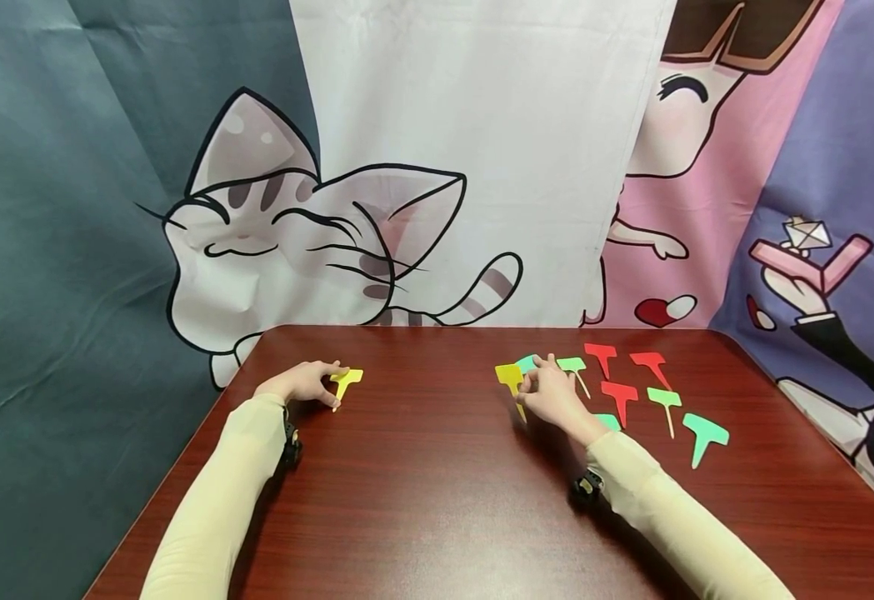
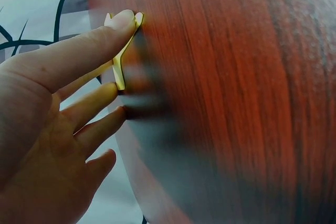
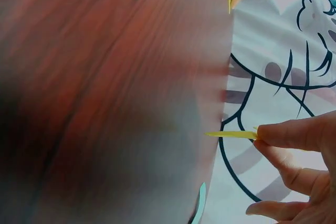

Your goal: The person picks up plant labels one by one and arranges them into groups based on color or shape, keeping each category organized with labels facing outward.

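My left hand [image 1: 303, 383] is at the table's far left, its thumb and fingers pinching a yellow T-shaped plant label [image 1: 350, 377]. In the left wrist view that label [image 2: 119, 69] stands between thumb and fingers, close to the tabletop. On the other side, my right hand [image 1: 556, 398] pinches a second yellow T-shaped plant label [image 1: 510, 376] by thumb and index finger. Its stem points down toward the table; the right wrist view shows this label [image 3: 233, 134] edge-on. Partly hidden behind the right hand is a teal label [image 1: 527, 363]; another teal label [image 1: 607, 422] shows beside the wrist.
Right of the right hand lie several more T-shaped labels: red ones [image 1: 620, 392], light green ones [image 1: 665, 397] and a teal one [image 1: 706, 428]. All are on a dark red-brown wooden table [image 1: 422, 483]. A cartoon-printed cloth [image 1: 481, 125] hangs behind its far edge.
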Demonstrator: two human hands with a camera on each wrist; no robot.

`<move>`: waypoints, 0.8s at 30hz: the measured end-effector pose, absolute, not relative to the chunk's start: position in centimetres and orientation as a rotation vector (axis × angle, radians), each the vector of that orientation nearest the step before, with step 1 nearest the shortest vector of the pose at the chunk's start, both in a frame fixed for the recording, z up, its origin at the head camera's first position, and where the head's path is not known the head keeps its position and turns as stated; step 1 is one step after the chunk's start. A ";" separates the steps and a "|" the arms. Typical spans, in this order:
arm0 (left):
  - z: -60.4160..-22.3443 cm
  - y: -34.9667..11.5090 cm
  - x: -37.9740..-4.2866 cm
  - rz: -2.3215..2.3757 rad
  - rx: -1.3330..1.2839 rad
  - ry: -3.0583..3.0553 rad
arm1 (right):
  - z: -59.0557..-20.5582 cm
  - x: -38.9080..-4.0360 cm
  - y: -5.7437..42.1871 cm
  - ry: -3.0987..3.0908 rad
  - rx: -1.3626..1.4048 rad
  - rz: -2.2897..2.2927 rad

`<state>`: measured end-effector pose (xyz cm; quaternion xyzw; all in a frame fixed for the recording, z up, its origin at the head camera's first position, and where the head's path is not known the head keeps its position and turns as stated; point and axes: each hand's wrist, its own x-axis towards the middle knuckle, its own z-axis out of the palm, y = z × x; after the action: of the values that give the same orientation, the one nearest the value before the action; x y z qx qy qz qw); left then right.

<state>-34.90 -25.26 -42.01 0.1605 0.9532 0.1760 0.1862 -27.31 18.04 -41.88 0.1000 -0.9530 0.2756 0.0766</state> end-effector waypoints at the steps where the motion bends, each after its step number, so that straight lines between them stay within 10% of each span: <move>1: -42.0 -25.3 -34.9 0.498 0.456 2.685 | -41.9 -27.5 17.8 -2.860 0.300 0.839; 24: -42.1 -25.3 -34.9 0.495 0.467 2.691 | -42.5 -29.7 12.8 -2.978 0.356 0.939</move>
<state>-34.89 -25.34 -42.12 0.1655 0.9533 0.1752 0.1819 -29.68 12.77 -42.54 0.1133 -0.9476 0.2988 -0.0004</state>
